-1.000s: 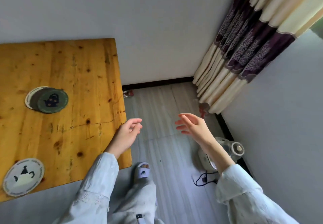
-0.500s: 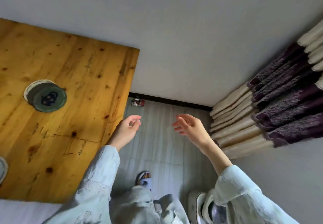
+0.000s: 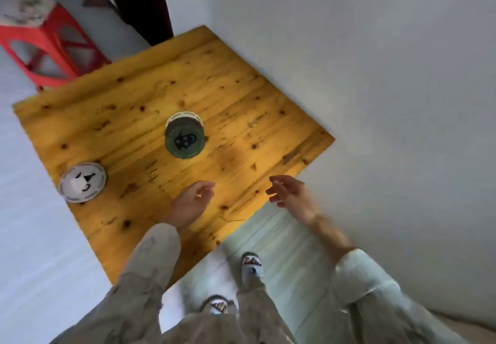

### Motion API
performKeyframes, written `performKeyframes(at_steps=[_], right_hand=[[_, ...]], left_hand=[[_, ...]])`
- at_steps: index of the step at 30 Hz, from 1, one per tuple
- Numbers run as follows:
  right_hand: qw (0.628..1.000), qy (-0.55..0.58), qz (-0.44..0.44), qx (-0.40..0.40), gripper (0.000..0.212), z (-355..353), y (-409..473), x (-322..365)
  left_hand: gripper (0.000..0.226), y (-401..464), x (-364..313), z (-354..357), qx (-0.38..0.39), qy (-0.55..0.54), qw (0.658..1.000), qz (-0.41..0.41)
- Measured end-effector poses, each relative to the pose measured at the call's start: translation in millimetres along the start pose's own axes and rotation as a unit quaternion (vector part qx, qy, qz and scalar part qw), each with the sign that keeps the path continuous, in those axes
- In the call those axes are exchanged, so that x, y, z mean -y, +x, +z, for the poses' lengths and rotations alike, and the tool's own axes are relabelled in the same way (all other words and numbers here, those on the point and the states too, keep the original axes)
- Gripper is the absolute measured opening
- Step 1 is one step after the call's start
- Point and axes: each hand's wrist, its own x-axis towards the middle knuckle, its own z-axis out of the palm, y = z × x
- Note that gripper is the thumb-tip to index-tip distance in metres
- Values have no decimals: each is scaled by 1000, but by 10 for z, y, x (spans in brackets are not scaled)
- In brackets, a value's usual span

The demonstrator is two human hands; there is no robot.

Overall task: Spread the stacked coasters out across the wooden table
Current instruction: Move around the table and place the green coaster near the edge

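Note:
A small stack of round coasters (image 3: 184, 137) sits near the middle of the wooden table (image 3: 241, 118); a dark green one with a teapot drawing lies on top, and a white rim shows behind it. A single white coaster (image 3: 82, 182) with a teapot drawing lies near the table's left edge. My left hand (image 3: 191, 204) hovers over the table's near part, fingers loosely curled and empty. My right hand (image 3: 291, 192) is at the table's near right edge, fingers apart and empty. The picture is blurred.
A red plastic stool (image 3: 45, 45) stands beyond the table's far left corner. A grey wall (image 3: 375, 75) runs along the table's right side. A dark door frame (image 3: 139, 2) is at the far end. My slippered feet (image 3: 251, 265) stand on the pale floor.
My view has swung left, so the whole table and the red stool now show and the curtain is gone. Both hands have come over the table's near edge. The coasters have not moved.

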Motion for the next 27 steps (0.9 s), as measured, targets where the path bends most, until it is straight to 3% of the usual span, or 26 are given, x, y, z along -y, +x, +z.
performKeyframes(at_steps=[5,11,21,27], right_hand=[[993,-73,-20,89,28,30,648,231],[975,-119,15,188,30,439,1292,455],[968,-160,80,174,30,1268,2414,453],[964,-173,131,154,41,1537,2712,379]], left_hand=[[28,195,49,-81,-76,-37,994,-64],[36,592,151,-369,-128,-40,984,-121],[51,1491,557,-791,-113,-37,977,-177],[60,1813,559,-926,-122,33,983,-131]])
